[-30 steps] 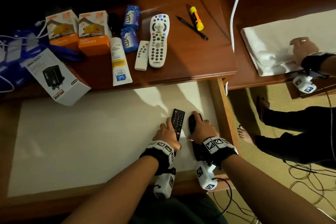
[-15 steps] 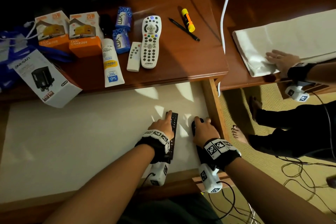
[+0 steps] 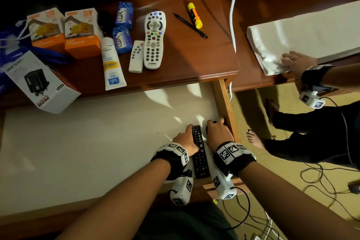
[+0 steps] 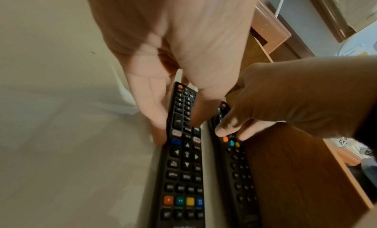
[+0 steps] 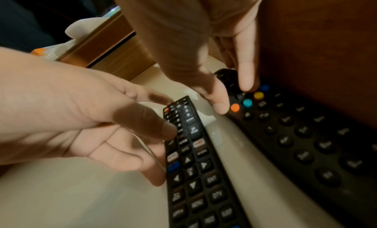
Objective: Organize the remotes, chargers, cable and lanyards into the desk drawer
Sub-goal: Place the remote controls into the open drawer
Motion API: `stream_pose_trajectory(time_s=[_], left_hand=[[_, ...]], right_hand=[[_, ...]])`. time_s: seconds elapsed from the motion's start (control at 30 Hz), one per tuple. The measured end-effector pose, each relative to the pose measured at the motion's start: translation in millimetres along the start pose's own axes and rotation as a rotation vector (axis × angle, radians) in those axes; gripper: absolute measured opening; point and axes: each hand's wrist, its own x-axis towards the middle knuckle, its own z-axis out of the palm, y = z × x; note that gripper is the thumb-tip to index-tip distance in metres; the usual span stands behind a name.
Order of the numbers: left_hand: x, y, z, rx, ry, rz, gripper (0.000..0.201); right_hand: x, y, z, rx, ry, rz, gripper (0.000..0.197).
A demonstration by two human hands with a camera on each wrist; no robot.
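Note:
Two black remotes lie side by side at the right end of the open drawer [image 3: 97, 152]. My left hand [image 3: 185, 138] pinches the flat black remote [image 4: 183, 158], thumb on its buttons and fingers along its left edge. My right hand [image 3: 216, 132] pinches the second black remote [image 4: 236, 167], which lies against the drawer's right wall [image 3: 224, 107]. On the desk are a large white remote [image 3: 153, 41], a small white remote [image 3: 136, 56], two orange charger boxes [image 3: 81, 31], a white adapter box [image 3: 41, 82], blue lanyards [image 3: 11, 41] and a white cable [image 3: 232, 6].
A lotion tube [image 3: 112, 64], two blue soap packs [image 3: 122, 25], a pen [image 3: 190, 25] and a highlighter [image 3: 194, 15] also lie on the desk. Another person's hand [image 3: 296, 62] rests on a folded white cloth to the right; their feet stand beside the drawer. Wires trail on the floor.
The left remote stood on its edge half a second ago and now lies flat, buttons up. Both hands stay on their remotes. The other person's hand has slid along the cloth.

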Motion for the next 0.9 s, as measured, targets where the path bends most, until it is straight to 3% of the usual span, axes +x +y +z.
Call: stream_pose_trajectory(time_s=[0.27,0.5,0.63,0.77,0.83,0.9], left_hand=[[-4,6,3,-0.115,0.010,0.002,0.086],[4,10,12,-0.125,-0.009,0.032,0.087],[9,9,16,-0.165,-0.033,0.039,0.094],[3,-3,-1,-0.205,-0.042,0.070,0.085],[-4,-11,-19,-0.313,0.034,0.078,0.075],[-11,-19,-48,-0.483,0.198,0.106,0.051]], right_hand=[[-1,1,-5,-0.047,-0.034,-0.051,0.026],[-10,4,-25,0.116,-0.047,-0.019,0.020],[-12,4,-46,0.234,0.040,-0.026,0.033],[1,-7,-66,0.359,0.191,-0.113,0.029],[9,-19,-79,0.445,0.242,-0.182,0.025],[18,-38,-92,0.521,0.340,-0.246,0.018]])
